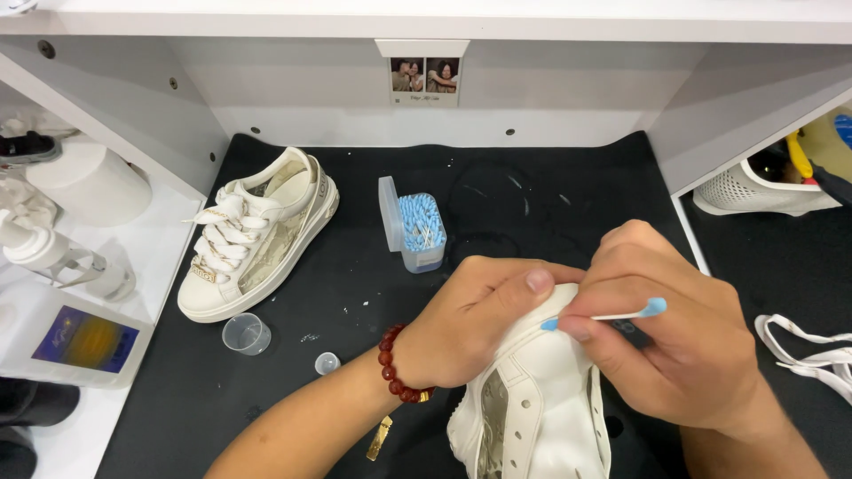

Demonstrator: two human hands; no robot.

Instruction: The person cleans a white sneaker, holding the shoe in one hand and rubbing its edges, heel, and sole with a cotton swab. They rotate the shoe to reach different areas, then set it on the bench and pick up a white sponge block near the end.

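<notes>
The scene was brightly and evenly lit from above, with no harsh glare. White shelf walls [204, 106] at the far side reflected the light softly, while the black desk [355, 302] mat soaked it up and showed faint shiny ring marks far of centre. Shadows were short and soft, pooling beneath the left hand [470, 324] and right hand [674, 346]. Focus was sharp across the middle. Straight edges bowed slightly at the left and right borders, a wide-lens distortion, and the near corners looked a little softer.

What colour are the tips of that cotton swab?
Light blue, on the cotton swab; head view.
</notes>
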